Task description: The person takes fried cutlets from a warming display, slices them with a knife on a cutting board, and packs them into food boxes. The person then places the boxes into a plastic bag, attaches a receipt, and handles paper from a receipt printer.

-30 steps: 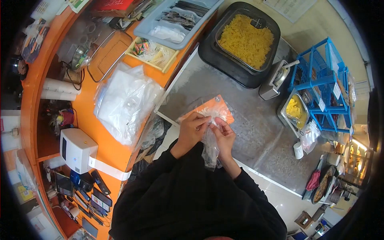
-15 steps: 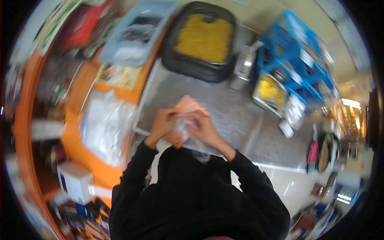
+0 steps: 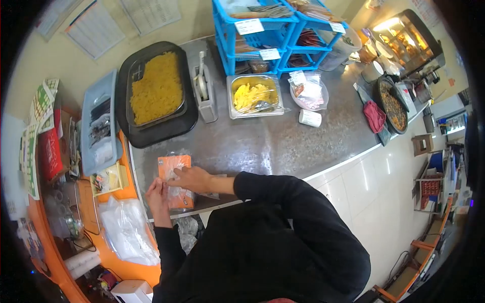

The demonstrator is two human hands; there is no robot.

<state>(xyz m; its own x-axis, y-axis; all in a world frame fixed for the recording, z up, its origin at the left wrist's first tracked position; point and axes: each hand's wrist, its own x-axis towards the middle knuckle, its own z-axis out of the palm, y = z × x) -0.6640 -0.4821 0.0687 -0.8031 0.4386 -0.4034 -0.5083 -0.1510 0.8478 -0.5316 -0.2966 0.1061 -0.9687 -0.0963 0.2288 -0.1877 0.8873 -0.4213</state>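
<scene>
An orange-and-white packet (image 3: 175, 162) in clear, shiny plastic lies at the front left of the metal counter, near its edge. My left hand (image 3: 158, 199) is at the packet's left side, thumb and fingers pinched on the plastic. From the right, my right hand (image 3: 196, 180) reaches across the middle of the packet, its fingertips closed on the wrap close to the left hand. The fingers hide part of the packet's face. Some crumpled clear plastic (image 3: 187, 232) hangs below the counter edge by my body.
Behind the packet stands a black tray (image 3: 123, 108) of yellow food. Right of it are a metal holder (image 3: 206, 108), a container of yellow pieces (image 3: 256, 96), blue racks (image 3: 252, 48) and a paper roll (image 3: 309, 118). Plastic bags (image 3: 129, 232) lie on the orange shelf at left.
My view has turned right and sharpened, so the counter things appear farther left and more of the right side shows. Both hands stay at the packet, which now lies flatter on the counter.
</scene>
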